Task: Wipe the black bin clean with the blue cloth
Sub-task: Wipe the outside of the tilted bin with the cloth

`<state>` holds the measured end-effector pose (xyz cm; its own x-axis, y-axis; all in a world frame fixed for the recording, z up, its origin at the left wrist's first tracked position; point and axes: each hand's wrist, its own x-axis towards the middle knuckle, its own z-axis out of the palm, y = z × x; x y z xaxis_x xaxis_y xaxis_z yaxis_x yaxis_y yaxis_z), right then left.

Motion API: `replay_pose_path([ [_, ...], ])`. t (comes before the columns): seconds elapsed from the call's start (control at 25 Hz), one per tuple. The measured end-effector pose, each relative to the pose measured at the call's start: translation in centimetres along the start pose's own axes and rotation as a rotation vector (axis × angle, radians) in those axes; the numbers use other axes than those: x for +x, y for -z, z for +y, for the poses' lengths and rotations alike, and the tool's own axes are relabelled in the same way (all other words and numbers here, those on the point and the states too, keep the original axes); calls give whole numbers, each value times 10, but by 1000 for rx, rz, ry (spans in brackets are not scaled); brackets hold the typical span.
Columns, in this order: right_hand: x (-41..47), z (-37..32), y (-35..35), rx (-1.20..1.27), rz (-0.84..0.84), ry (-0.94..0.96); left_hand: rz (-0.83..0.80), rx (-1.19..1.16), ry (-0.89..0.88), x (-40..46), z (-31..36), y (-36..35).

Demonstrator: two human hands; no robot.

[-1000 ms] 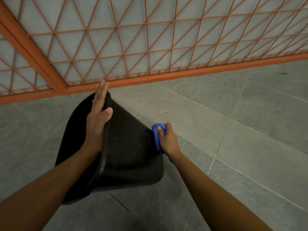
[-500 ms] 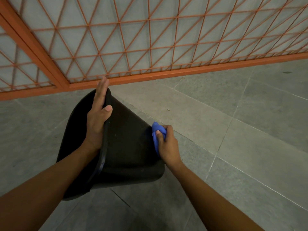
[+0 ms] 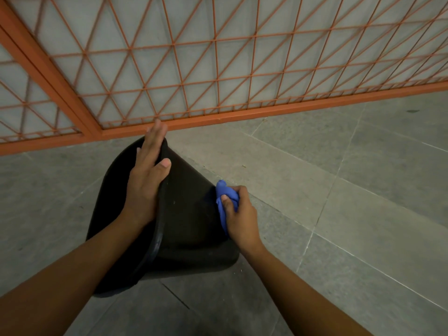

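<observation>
1. Lying tipped on the floor (image 3: 315, 190) at lower centre of the frame: the black bin (image 3: 189, 214).
2. Steadying its rim with the left hand (image 3: 148, 180), fingers straight, thumb hooked over the edge.
3. Gripping the bunched blue cloth (image 3: 224, 202) in the right hand (image 3: 240, 214), pressing it on the bin's outer right wall.
4. Wiping the outside, seemingly midway.
5. Next, probably: sliding the cloth along the wall while bracing the rim.

No readable text, label, brand or number anywhere in view.
</observation>
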<state>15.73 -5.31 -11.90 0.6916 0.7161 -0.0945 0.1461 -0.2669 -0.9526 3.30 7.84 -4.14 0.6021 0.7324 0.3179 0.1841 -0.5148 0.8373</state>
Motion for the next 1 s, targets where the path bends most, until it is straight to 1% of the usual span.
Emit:
replay_pose_path([
  [0.08, -5, 5, 0, 0, 24, 5, -47, 142, -16, -6, 16, 7],
  [0.16, -6, 8, -1, -2, 47, 9, -42, 281, -56, -14, 30, 14],
  [0.24, -8, 10, -3, -10, 57, 10, -53, 346, -66, -25, 41, 18],
  [0.28, -9, 12, -4, -17, 55, 11, -93, 351, -65, -30, 45, 17],
  [0.36, -13, 12, -6, -19, 55, 16, -188, 328, -74, -42, 47, 9],
  [0.4, -15, 8, -6, -2, 56, 23, -195, 289, -97, -46, 44, 7],
  [0.52, -31, -19, -5, 94, 31, 54, -125, 135, -120, -48, 28, 8],
  [0.64, -71, -55, -14, 186, -83, 243, -93, 90, -162, -42, 7, 14],
  [0.72, -81, -59, -23, 166, -155, 337, -82, 61, -176, -38, -4, 21],
  [0.76, -77, -53, -26, 124, -164, 336, -72, 40, -162, -37, -9, 25],
  [0.8, -68, -41, -27, 72, -145, 291, -56, 27, -151, -36, -14, 31],
  [0.88, -48, -10, -22, -12, -60, 129, -27, 21, -144, -39, -21, 41],
  [0.96, -44, 11, -14, -25, 15, -10, -32, 14, -142, -41, -20, 42],
  [1.0, -50, 13, -13, -26, 31, -42, -43, 10, -143, -41, -18, 40],
])
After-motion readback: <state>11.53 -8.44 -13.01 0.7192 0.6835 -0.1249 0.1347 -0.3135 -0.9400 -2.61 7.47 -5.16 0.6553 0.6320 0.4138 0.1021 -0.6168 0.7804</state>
